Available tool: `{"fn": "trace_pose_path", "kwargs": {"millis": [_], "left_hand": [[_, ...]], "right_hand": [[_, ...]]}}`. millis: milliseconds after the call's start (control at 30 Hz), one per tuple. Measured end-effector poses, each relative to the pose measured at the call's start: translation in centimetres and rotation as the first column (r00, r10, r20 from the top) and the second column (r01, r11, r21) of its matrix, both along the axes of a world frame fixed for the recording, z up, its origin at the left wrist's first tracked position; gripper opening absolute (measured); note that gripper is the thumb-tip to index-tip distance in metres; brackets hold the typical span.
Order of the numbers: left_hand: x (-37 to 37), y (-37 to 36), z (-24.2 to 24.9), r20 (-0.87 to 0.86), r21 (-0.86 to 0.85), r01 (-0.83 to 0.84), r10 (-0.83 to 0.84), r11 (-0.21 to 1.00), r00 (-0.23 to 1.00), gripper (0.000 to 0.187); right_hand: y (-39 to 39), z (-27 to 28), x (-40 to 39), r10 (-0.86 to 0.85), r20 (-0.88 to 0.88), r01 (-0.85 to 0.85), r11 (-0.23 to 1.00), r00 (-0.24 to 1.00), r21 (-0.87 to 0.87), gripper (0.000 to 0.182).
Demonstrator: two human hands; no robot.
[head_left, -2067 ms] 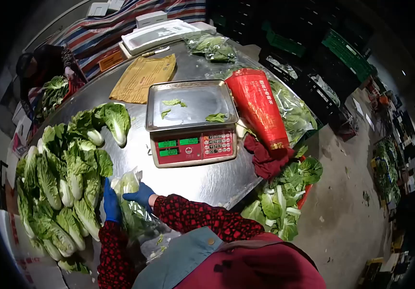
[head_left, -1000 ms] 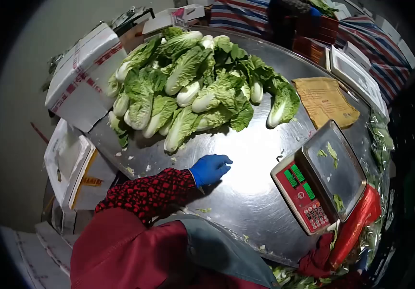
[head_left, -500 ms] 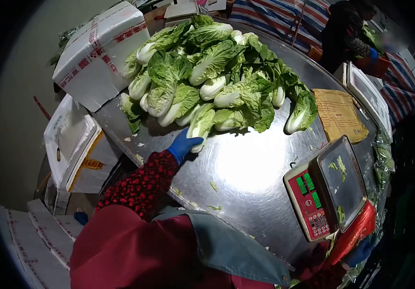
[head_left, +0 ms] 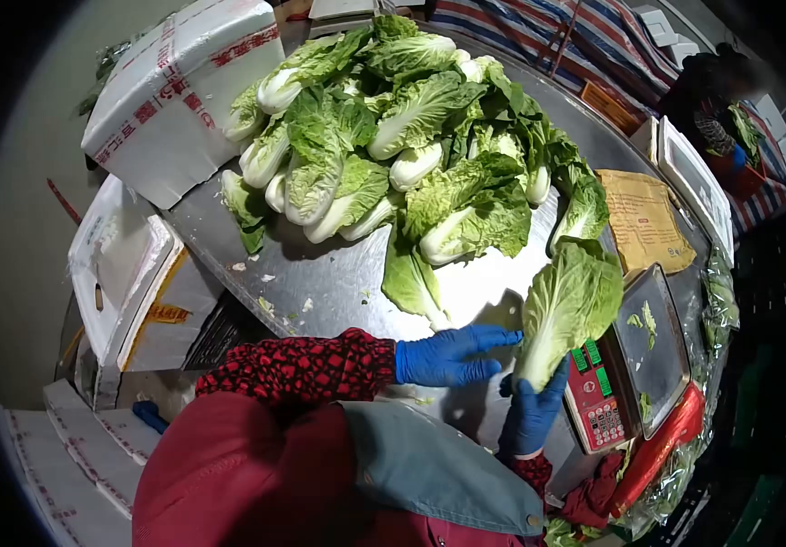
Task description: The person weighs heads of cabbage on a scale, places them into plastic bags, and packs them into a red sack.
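My right hand, in a blue glove, holds a leafy green cabbage upright by its pale base, just left of the scale. My left hand, also gloved in blue, is beside that cabbage with its fingers stretched towards the base and holds nothing. Behind my hands a large pile of cabbages lies on the metal table. One loose leaf lies at the pile's front edge.
A white foam box stands at the back left, with open foam boxes below it. A brown paper sack lies behind the scale, and a red bag in front. Another person works at the back right.
A cabbage has gone from my left hand at the pile to my right hand near the scale. My left hand has moved right and opened; my right hand has come up from the lower right.
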State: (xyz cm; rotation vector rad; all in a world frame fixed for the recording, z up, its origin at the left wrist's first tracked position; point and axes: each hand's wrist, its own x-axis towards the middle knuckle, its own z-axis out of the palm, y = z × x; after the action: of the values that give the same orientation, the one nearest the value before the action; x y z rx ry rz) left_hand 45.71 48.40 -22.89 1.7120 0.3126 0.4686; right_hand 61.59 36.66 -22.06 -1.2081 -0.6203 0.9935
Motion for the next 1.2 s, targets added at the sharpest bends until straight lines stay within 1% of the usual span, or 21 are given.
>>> {"fn": "trace_pose_path", "kwargs": {"millis": [33, 67, 133, 200, 300, 333, 400, 433, 500, 533, 567, 600, 633, 667, 700, 733, 800, 900, 967, 1100, 1200], "left_hand": [[-0.2, 1.0, 0.0, -0.013, 0.137, -0.175, 0.178, 0.975, 0.984, 0.058], [-0.6, 2.1, 0.0, -0.002, 0.273, -0.336, 0.350, 0.902, 0.937, 0.050], [-1.0, 5.4, -3.3, 0.040, 0.530, -0.573, 0.657, 0.625, 0.753, 0.043], [-1.5, 8.7, -4.1, -0.050, 0.727, -0.477, 0.731, 0.494, 0.681, 0.054], [-0.1, 11.0, -5.2, -0.339, 0.800, -0.292, 0.797, 0.524, 0.500, 0.075], [0.2, 11.6, -6.2, -0.381, 0.785, -0.285, 0.792, 0.549, 0.476, 0.076], [0.6, 12.5, -7.5, -0.433, 0.777, -0.271, 0.794, 0.569, 0.427, 0.080], [0.5, 13.0, -7.7, -0.401, 0.722, -0.343, 0.768, 0.601, 0.500, 0.077], [0.1, 13.6, -8.3, -0.362, 0.658, -0.401, 0.735, 0.637, 0.573, 0.074], [0.0, 13.6, -8.6, -0.236, 0.098, -0.538, 0.545, 0.837, 0.805, 0.063], [-0.3, 13.4, -8.9, 0.043, -0.482, -0.351, 0.422, 0.803, 0.905, 0.052], [-1.0, 12.6, -8.1, 0.091, -0.866, -0.083, 0.319, 0.493, 0.943, 0.057], [-1.7, 11.4, -7.5, 0.171, -0.962, 0.099, 0.282, 0.253, 0.944, 0.061], [-2.1, 10.2, -6.9, 0.257, -0.963, 0.269, 0.266, -0.010, 0.929, 0.065], [-1.5, 8.8, -6.4, 0.361, -0.925, 0.380, 0.270, -0.018, 0.892, 0.069], [-0.8, 7.4, -4.8, 0.260, -0.940, 0.312, 0.301, -0.140, 0.918, 0.069], [0.9, 5.4, -4.7, 0.358, -0.933, 0.337, 0.242, 0.127, 0.902, 0.067], [2.2, 4.0, -4.3, 0.195, -0.881, 0.112, 0.137, 0.460, 0.971, 0.053], [2.5, 2.6, -3.1, 0.114, -0.854, 0.003, 0.181, 0.521, 0.977, 0.053], [2.9, 1.3, -1.1, -0.006, -0.740, -0.124, 0.178, 0.661, 0.984, 0.063], [3.2, 0.6, -0.4, -0.007, -0.645, -0.146, 0.185, 0.750, 0.983, 0.066]], "right_hand": [[0.2, 0.6, 1.2, -0.048, -0.090, 0.056, 0.995, 0.995, 0.086, 0.083], [0.1, 1.1, 2.8, -0.057, -0.061, 0.063, 0.993, 0.996, 0.099, 0.081], [0.1, 1.9, 5.8, -0.235, -0.010, 0.233, 0.952, 0.972, 0.199, 0.080], [-0.5, 2.6, 10.3, -0.389, 0.013, 0.375, 0.896, 0.921, 0.236, 0.073], [-0.5, 2.3, 17.4, -0.572, 0.360, 0.523, 0.820, 0.737, 0.232, 0.064], [-1.3, 0.7, 21.1, -0.566, 0.458, 0.585, 0.803, 0.686, 0.116, 0.066], [-2.4, -2.0, 26.1, -0.446, 0.804, 0.586, 0.796, 0.394, 0.154, 0.066], [-3.2, -2.9, 27.3, -0.319, 0.889, 0.571, 0.817, 0.328, 0.082, 0.066], [-5.4, -5.1, 29.4, 0.052, 0.998, 0.605, 0.794, 0.033, -0.061, 0.063], [-4.6, -1.7, 25.4, 0.151, 0.987, 0.757, 0.639, 0.052, -0.137, 0.059], [-4.1, -1.1, 23.4, 0.150, 0.987, 0.758, 0.637, 0.055, -0.139, 0.059], [-3.9, -0.9, 22.1, -0.011, 1.000, 0.680, 0.733, -0.010, 0.015, 0.057], [-3.8, -1.0, 20.4, -0.177, 0.983, 0.586, 0.791, -0.056, 0.176, 0.055], [-2.9, -2.1, 18.0, -0.275, 0.933, 0.496, 0.859, 0.232, 0.130, 0.055], [-2.0, -3.3, 15.4, -0.321, 0.801, 0.391, 0.913, 0.504, 0.120, 0.054], [-1.0, -2.7, 12.0, -0.170, 0.748, 0.244, 0.970, 0.641, 0.010, 0.056], [0.8, -2.0, 5.9, 0.075, 0.538, -0.028, 0.995, 0.840, -0.095, 0.067], [2.7, -1.4, 0.6, 0.172, 0.507, -0.188, 0.982, 0.845, -0.020, 0.090], [3.6, -3.4, 0.0, 0.033, 0.582, 0.003, 0.998, 0.813, -0.059, 0.082], [3.4, -3.8, 0.4, -0.049, 0.734, 0.002, 0.998, 0.678, 0.064, 0.063], [3.5, -4.2, 0.2, -0.113, 0.759, 0.016, 0.991, 0.641, 0.134, 0.064]]}}
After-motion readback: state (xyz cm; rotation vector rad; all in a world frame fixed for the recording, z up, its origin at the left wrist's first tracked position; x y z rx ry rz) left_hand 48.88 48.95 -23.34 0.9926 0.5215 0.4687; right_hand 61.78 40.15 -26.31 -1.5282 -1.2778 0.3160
